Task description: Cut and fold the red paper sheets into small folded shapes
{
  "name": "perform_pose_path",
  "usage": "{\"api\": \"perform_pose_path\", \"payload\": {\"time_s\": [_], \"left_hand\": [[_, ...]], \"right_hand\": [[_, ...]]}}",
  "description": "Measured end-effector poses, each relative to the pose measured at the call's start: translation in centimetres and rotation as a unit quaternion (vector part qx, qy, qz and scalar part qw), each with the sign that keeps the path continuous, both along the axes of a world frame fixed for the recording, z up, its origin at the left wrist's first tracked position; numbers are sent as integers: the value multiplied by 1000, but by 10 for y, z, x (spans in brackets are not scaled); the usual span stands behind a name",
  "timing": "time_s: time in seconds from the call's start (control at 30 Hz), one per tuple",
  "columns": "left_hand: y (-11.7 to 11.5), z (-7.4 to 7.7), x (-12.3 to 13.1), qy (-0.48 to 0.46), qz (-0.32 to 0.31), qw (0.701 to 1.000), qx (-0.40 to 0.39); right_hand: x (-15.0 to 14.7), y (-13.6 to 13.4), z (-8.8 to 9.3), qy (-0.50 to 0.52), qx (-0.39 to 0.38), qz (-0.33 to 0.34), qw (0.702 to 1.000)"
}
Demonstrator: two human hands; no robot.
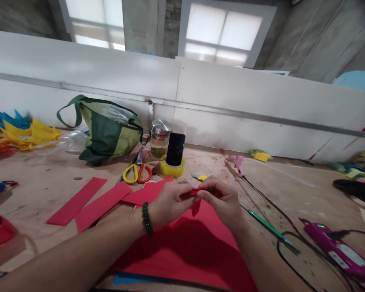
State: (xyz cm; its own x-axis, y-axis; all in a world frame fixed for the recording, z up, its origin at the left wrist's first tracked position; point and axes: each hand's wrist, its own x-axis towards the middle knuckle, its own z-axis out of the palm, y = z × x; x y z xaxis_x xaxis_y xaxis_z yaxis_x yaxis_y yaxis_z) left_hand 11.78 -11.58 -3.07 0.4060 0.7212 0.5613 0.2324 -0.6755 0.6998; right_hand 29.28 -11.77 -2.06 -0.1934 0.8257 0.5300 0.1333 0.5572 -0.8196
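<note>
Between my fingers is a small folded piece of red paper, its lower end pointing down over the large red sheet. My left hand, with a dark green bead bracelet at the wrist, pinches its left side. From the right, my right hand grips the same piece, thumb on the near side. Both hands hover above the sheet, and parts of the piece are hidden by the fingers. To the left lie red paper strips, one partly behind my left forearm.
Scissors, a phone on a yellow tape roll, a glass jar and a green bag stand behind. At right are a pink glue gun, a green pen-like tool, cables and a magenta power strip.
</note>
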Motion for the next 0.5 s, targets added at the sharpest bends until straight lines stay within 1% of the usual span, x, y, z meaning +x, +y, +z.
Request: {"api": "perform_pose_path", "payload": {"time_s": [0.1,0.17,0.37,0.5], "left_hand": [[-1,2,-2,-29,-25,999,-23],[-2,3,-3,-46,-35,998,-24],[-2,5,-5,-52,-27,998,12],[-2,7,-5,-44,-7,998,35]], "right_hand": [[2,0,4,22,-30,22,999],[3,0,6,31,-40,34,998],[3,-1,7,57,-61,74,994],[0,-2,6,53,-54,69,995]]}}
